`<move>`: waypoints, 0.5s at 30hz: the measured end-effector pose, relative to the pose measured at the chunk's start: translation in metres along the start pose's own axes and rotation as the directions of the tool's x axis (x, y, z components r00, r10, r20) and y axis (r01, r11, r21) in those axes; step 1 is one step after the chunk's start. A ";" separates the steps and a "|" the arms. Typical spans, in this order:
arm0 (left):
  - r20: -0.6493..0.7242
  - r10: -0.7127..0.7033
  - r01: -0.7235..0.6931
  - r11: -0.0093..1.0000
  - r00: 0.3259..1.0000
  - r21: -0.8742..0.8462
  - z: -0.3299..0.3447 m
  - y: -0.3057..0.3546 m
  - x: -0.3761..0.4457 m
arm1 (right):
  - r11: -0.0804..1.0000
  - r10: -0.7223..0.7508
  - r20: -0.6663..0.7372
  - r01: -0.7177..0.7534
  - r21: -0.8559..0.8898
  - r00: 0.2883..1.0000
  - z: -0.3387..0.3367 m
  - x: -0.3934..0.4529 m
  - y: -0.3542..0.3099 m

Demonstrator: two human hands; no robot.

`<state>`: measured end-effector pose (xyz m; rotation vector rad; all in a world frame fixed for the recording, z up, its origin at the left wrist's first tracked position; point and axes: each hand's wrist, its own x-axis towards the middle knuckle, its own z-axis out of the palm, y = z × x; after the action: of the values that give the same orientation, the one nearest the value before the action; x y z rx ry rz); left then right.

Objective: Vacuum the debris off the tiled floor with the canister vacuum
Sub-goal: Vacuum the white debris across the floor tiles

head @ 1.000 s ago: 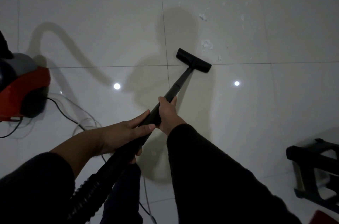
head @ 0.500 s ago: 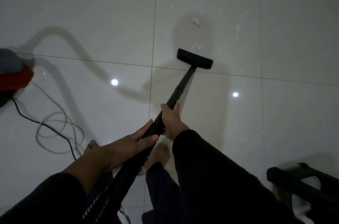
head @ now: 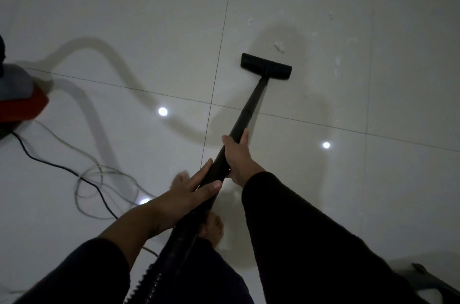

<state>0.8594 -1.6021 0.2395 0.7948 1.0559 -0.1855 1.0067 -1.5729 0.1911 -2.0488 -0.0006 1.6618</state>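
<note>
Both the right hand (head: 237, 156) and left hand (head: 185, 200) wrap the black vacuum wand (head: 245, 117); its flat nozzle (head: 265, 69) sits just near of white debris scraps (head: 279, 46). The looped cables (head: 99, 186) near-left could snag a foot.

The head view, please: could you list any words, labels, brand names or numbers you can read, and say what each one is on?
None can be read.
The red and grey canister at the left edge is blurred and shows no legible label.
The black wand and floor head show no markings.
</note>
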 end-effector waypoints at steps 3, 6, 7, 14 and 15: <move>-0.018 0.032 -0.032 0.999 0.999 0.019 -0.009 0.025 0.008 | 1.000 -0.007 -0.008 0.007 -0.013 1.000 0.004 0.015 -0.023; 0.012 0.068 -0.068 0.997 0.998 0.022 -0.023 0.046 0.017 | 1.000 -0.013 -0.012 0.013 -0.014 1.000 0.009 0.026 -0.045; 0.025 0.087 -0.087 0.996 0.996 0.013 -0.026 0.053 0.018 | 1.000 -0.013 -0.012 0.013 -0.014 1.000 0.010 0.028 -0.052; 0.035 0.132 -0.132 0.991 0.991 -0.008 -0.045 0.091 0.026 | 1.000 -0.019 0.002 0.019 -0.012 1.000 0.018 0.043 -0.089; 0.036 0.123 -0.123 0.992 0.992 -0.010 -0.047 0.095 0.029 | 1.000 -0.016 0.005 0.016 -0.015 1.000 0.018 0.046 -0.093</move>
<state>0.8877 -1.4969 0.2508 0.8443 0.9698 -0.0908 1.0299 -1.4704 0.1814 -2.0507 -0.0314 1.6615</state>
